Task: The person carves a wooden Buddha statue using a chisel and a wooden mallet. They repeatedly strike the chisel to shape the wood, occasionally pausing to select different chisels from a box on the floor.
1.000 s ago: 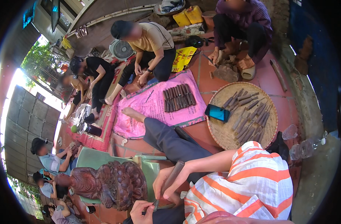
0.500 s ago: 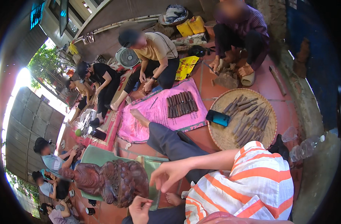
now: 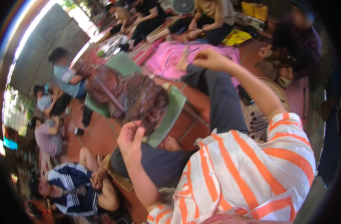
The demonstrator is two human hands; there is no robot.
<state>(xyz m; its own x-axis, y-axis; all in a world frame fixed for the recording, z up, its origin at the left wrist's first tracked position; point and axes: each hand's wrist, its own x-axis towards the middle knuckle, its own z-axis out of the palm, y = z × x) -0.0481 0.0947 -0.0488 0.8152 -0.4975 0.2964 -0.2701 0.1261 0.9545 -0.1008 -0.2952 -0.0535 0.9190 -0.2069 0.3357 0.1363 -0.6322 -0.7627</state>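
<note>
A dark reddish-brown carved wooden statue (image 3: 146, 99) lies on its side across a green plastic stool (image 3: 170, 117). A straight brown rod-like piece (image 3: 110, 89) shows across its surface, blurred, its kind unclear. My left hand (image 3: 131, 140) is just below the statue's base, thumb and fingertips pressed together. Whatever they pinch is too small to make out. My right hand (image 3: 209, 59) is raised away from the statue, in front of the pink mat (image 3: 166, 61). Its fingers are loosely bent and apart, and nothing shows in them.
Right of my leg, my arm partly covers a round woven tray (image 3: 282, 89) with several wooden-handled tools (image 3: 257, 123) and a dark phone (image 3: 245, 95). A person in a dark blue jacket (image 3: 75, 183) sits at lower left. Other people sit along the far side and left.
The view has swung left and down, bringing the person in the blue jacket into sight. My right hand has moved up and away from the statue. The brown rod-like piece now shows across the statue.
</note>
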